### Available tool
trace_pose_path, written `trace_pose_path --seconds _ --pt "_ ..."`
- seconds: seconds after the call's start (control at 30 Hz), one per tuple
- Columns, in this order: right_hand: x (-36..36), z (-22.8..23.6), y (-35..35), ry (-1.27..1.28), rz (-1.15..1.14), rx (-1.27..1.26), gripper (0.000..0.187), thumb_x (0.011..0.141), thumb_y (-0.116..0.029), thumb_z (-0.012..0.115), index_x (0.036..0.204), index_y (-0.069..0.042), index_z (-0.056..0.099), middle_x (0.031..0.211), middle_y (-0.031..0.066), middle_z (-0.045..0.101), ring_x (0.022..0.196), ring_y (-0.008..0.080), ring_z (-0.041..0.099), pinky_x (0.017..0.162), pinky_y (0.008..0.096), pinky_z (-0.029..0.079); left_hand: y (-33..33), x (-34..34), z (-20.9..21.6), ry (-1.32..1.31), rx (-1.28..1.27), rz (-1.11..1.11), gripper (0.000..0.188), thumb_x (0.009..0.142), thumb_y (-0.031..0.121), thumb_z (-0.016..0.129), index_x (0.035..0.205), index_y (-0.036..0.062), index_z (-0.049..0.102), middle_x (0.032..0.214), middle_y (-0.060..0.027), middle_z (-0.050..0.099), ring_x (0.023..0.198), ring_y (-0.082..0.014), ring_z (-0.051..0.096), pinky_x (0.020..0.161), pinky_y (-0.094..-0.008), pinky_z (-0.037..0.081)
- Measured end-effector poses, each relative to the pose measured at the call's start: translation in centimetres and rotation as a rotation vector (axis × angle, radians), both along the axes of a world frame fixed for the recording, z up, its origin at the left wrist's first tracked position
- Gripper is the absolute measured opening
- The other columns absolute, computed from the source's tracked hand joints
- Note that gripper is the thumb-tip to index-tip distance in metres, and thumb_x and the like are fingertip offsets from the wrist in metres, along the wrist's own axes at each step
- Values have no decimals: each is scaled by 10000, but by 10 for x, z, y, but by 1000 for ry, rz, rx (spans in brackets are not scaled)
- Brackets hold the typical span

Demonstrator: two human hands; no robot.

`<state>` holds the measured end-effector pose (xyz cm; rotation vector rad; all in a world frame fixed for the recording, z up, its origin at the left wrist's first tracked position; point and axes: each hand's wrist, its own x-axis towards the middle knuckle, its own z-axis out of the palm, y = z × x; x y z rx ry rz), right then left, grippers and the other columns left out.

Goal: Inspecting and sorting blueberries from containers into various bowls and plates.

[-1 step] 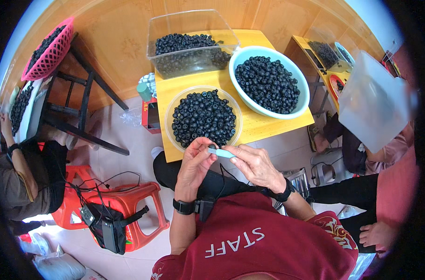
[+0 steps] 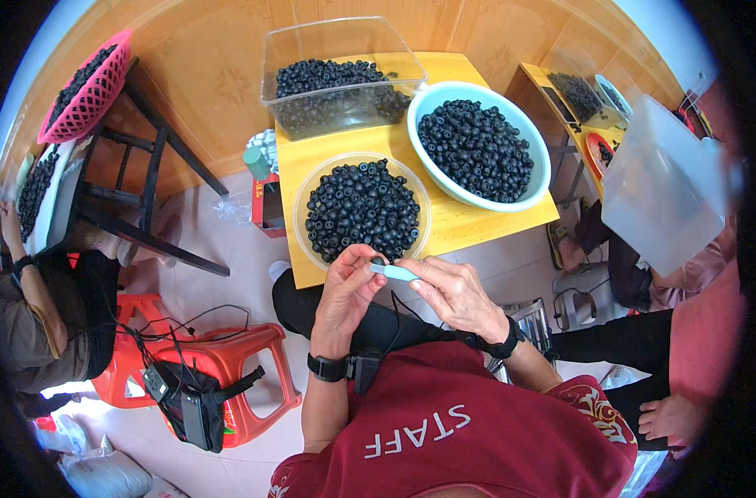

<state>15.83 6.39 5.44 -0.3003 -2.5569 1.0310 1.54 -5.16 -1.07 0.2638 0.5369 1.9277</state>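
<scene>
Over the front edge of the yellow table (image 2: pixel 465 236), my left hand (image 2: pixel 344 290) pinches a small black round piece (image 2: pixel 376 261) between thumb and fingertips. A light blue-handled tool with a short flat metal tip (image 2: pixel 401 272) is gripped in my right hand (image 2: pixel 461 295). Its tip meets the black piece. My fingers partly cover both. Just beyond my hands sits a shallow clear round dish (image 2: pixel 425 212), heaped with black ring-like pieces (image 2: pixel 361 207). A pale blue bowl (image 2: pixel 544 170) and a clear rectangular bin (image 2: pixel 344 37) behind it hold more of them.
A co-worker sits at the left near a pink basket (image 2: pixel 116 79) and black stool (image 2: pixel 145 158). Red stools (image 2: pixel 266 340) carry a black bag (image 2: pixel 191 407) and cables. At the right, a translucent bin (image 2: pixel 664 187) hangs above the floor beside another person in pink.
The translucent bin at the right has shifted slightly downward. My hands, the tool and the black piece look the same.
</scene>
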Motion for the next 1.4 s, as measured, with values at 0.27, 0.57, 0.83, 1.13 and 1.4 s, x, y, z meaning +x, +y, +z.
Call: trace_pose_path --seconds 0.27,0.57,0.83,1.13,1.4 --pt "-2 -3 8 3 -13 36 252 841 -122 531 1077 -50 580 871 155 613 720 340 601 600 393 491 5 -4 -1 -52 9 -16 174 800 17 623 961 29 557 883 -86 606 744 -135 580 698 -244 491" --pt "-1 -2 9 -17 1 54 256 851 -150 522 1077 -47 582 875 163 620 737 340 605 613 401 490 6 -4 1 3 1 -36 152 799 34 607 939 47 551 853 -84 568 730 -143 528 687 -243 426" --pt "0 -12 16 23 -126 -23 295 855 -191 536 1112 -47 551 879 173 623 739 345 610 626 397 481 -2 -1 2 57 28 -103 148 775 12 633 902 41 563 836 -84 592 696 -131 562 650 -243 461" --pt "2 -1 10 -2 -118 -160 189 841 -177 560 969 -39 581 813 158 614 711 336 604 612 383 472 -1 3 4 -7 -23 -23 167 797 -8 599 951 32 548 860 -86 602 714 -139 577 667 -247 483" --pt "10 -4 7 -6 -57 -31 199 828 -179 576 987 -60 594 868 134 624 732 328 603 611 383 484 -1 3 3 -42 -35 15 149 813 1 592 954 34 556 886 -84 604 730 -134 577 686 -238 487"
